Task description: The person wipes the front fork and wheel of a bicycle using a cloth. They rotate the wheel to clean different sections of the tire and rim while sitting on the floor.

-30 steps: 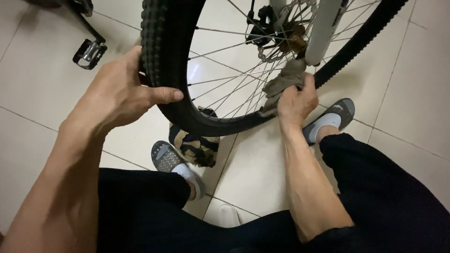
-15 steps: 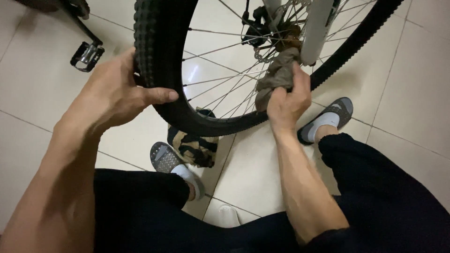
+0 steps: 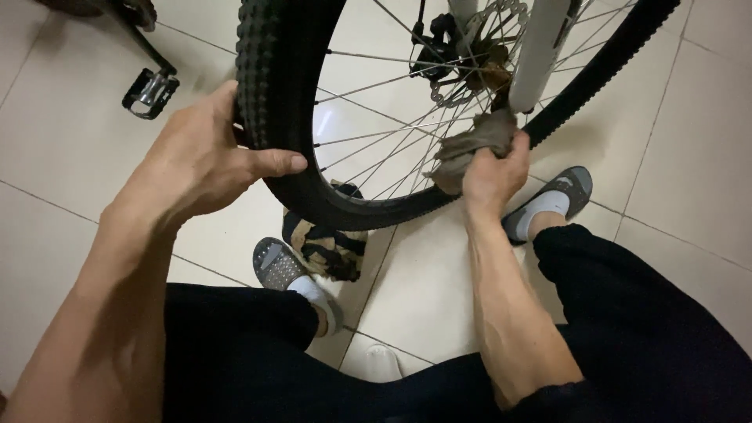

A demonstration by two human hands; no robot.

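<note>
A bicycle wheel with a knobbly black tyre (image 3: 274,70) and thin steel spokes fills the upper middle of the head view. My left hand (image 3: 207,160) grips the tyre on its left side, thumb laid along the inner rim. My right hand (image 3: 492,176) is closed on a crumpled grey-brown rag (image 3: 470,141) and presses it against the spokes just below the white fork leg (image 3: 540,51). The hub and brake disc (image 3: 470,55) sit above the rag.
A black pedal (image 3: 149,90) on its crank is at the upper left. A folded camouflage cloth (image 3: 329,243) lies on the pale tiled floor (image 3: 697,157) under the wheel. My feet in grey slippers (image 3: 278,266) rest on both sides, with dark trousers below.
My right hand with the rag has moved up the spokes towards the hub and fork. The left hand has kept its hold on the tyre.
</note>
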